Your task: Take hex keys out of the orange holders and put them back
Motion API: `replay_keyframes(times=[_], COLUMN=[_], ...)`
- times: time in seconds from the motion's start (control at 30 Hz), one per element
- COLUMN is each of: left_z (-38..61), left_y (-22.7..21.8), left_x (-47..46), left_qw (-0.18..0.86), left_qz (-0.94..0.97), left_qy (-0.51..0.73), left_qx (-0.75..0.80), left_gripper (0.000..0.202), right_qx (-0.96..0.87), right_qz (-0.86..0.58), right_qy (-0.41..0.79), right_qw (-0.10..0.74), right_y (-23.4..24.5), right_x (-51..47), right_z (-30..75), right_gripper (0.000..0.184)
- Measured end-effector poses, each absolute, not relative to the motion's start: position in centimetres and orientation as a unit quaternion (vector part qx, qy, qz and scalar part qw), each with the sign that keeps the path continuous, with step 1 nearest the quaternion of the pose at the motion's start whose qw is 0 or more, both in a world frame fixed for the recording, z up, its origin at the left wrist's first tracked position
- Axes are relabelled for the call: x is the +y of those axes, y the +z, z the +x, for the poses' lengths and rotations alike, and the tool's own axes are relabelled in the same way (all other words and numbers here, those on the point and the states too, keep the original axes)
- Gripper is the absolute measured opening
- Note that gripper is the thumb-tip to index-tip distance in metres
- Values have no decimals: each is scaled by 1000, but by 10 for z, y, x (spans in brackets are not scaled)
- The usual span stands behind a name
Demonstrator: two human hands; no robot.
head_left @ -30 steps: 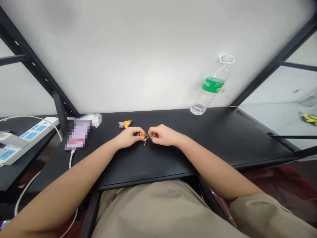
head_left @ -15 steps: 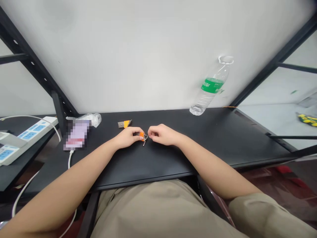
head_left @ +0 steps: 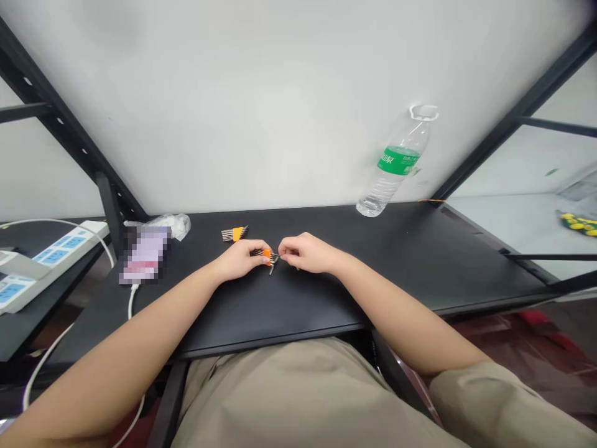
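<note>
My left hand point(head_left: 242, 259) is closed around an orange holder point(head_left: 267, 254) with several metal hex keys in it, just above the black table. One key point(head_left: 272, 270) angles down out of the holder toward me. My right hand point(head_left: 304, 252) is closed in a pinch at the holder's right side, on the end of a thin metal hex key point(head_left: 277, 256); its fingertips partly hide that end. Behind my left hand, a second orange holder point(head_left: 238, 233) with several metal keys lies on the table, touched by neither hand.
A clear water bottle point(head_left: 396, 160) with a green label leans against the wall at the back right. To the left lie a blurred-out phone point(head_left: 146, 252) on a white cable, a crumpled plastic bag point(head_left: 180, 225) and a power strip point(head_left: 56, 258). Black shelf posts flank the table point(head_left: 289, 317).
Both hands hold almost the same position around the orange holder. The view has shifted very slightly; nothing was let go or picked up.
</note>
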State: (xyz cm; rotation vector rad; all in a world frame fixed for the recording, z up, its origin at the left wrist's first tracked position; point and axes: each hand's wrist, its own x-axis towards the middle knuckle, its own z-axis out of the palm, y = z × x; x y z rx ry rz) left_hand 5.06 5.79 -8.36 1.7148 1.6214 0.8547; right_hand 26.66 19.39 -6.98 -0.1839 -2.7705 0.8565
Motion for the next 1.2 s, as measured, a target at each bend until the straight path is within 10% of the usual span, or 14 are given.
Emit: replay_keyframes(times=[0.87, 1.2], left_z=[50, 46], left_y=[-86, -90], left_x=[57, 58], left_qw=[308, 324], left_qz=[650, 632], left_qy=[325, 348], left_qx=[614, 612], left_gripper=[22, 26], right_qx=[-926, -810], right_qz=[-99, -127], right_qy=[340, 553], right_qw=[133, 151], right_y=[-70, -93], right_x=[192, 193], right_z=[266, 252], right_gripper=[13, 19])
